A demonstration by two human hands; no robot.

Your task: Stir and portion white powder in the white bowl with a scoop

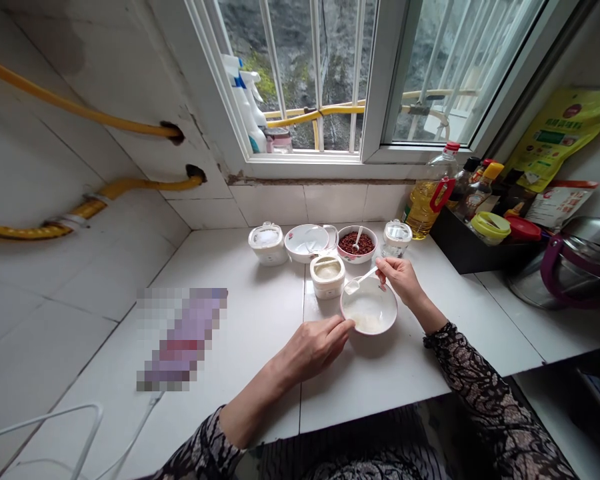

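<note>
A white bowl (380,308) with a little pale powder on its bottom stands on the white tiled counter. My left hand (316,348) pinches the bowl's left rim. In my right hand (399,279) is the handle of a small white spoon (353,287), tilted over the bowl's upper left side. Some pale stuff lies in the spoon. Just left of the spoon sits a square tub (327,288) with its lid up and pale contents inside. Behind stand a bowl of dark red beans (357,244) with a white spoon in it, and another white bowl (300,241).
Lidded containers (269,245) (397,239) flank the back bowls. An oil bottle (423,203), a black box (457,247) of condiments and a metal pot (580,267) stand at the right. A blurred purplish object (187,340) and white cable (143,427) lie left.
</note>
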